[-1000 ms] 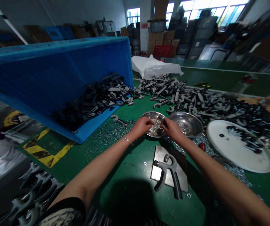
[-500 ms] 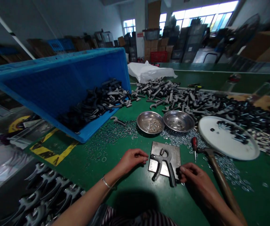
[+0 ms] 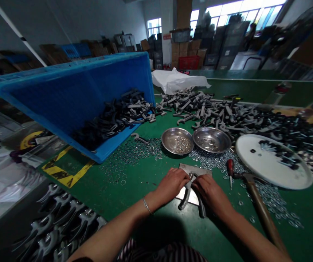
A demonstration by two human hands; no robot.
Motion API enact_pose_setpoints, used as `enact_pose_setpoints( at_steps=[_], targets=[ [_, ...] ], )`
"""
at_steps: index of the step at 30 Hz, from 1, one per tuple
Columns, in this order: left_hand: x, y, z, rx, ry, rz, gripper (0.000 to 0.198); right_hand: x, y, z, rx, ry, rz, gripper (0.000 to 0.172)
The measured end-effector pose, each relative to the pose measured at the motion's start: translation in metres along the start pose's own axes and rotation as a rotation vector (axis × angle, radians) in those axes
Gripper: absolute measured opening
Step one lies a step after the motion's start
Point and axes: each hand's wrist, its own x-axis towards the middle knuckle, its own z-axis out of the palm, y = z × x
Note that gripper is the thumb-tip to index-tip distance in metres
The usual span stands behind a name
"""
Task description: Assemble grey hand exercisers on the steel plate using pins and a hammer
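A worker's left hand (image 3: 171,185) and right hand (image 3: 209,194) are curling together over a black-and-grey adjustable hand grip (image 3: 185,199), their fingers closing on its head, though the exact hold is hidden. The grip is lying on a steel plate (image 3: 194,169) near the front edge of a green-topped desk (image 3: 145,189). Just beyond, two steel bowls are sitting side by side, the left bowl (image 3: 169,142) holding a small heap of metal parts and the right bowl (image 3: 212,140) only a few. Loose washers (image 3: 271,196) are spreading across the desk toward a hammer (image 3: 261,203) and a red-handled screwdriver (image 3: 230,169). What appear to be finished grips (image 3: 60,222) are lying in rows off the near left corner, while far more loose grey handles (image 3: 208,109) are heaping along the far side, and dark handles (image 3: 112,120) are filling a tipped blue crate (image 3: 71,72).
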Motion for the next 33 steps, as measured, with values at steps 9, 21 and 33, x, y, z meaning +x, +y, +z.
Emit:
enact_pose_setpoints(
  at_steps=[9, 21, 33],
  targets=[
    [0.007, 0.001, 0.015, 0.236, -0.039, 0.087, 0.025, -0.009, 0.005, 0.002, -0.154, -0.035, -0.161, 0.02],
    [0.004, -0.001, 0.027, 0.492, -0.005, 0.309, 0.021, -0.012, 0.013, -0.002, 0.064, 0.132, 0.001, 0.014],
    [-0.032, -0.008, 0.04, 0.298, 0.001, 0.253, 0.041, -0.013, 0.008, 0.003, 0.13, 0.164, -0.026, 0.013]
  ],
)
